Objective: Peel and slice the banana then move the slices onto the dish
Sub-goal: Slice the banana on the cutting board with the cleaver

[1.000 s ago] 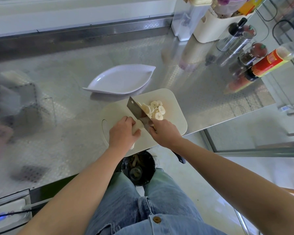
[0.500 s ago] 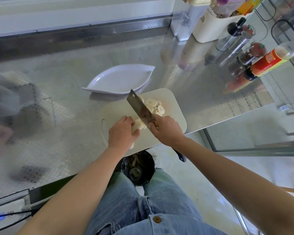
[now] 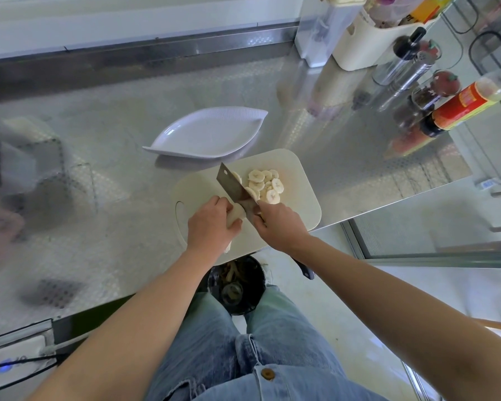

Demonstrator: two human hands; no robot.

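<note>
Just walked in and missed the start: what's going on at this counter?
A person is slicing a peeled banana on a cutting board. The left hand holds the uncut piece, while the right hand grips a cleaver whose blade stands against it. Cut slices are piled on the board beyond the blade. The white dish behind holds none yet.

1. One camera only, worn on the person's head, looking forward and steeply down onto the steel tabletop (image 3: 99, 175).
2. It sits close: the cutting board (image 3: 298, 180) lies at the centre, the dish (image 3: 168, 131) just beyond toward 12 o'clock.
3. The person's jeans (image 3: 272, 342) show at 6 o'clock; the wide lens bends the edges.
</note>
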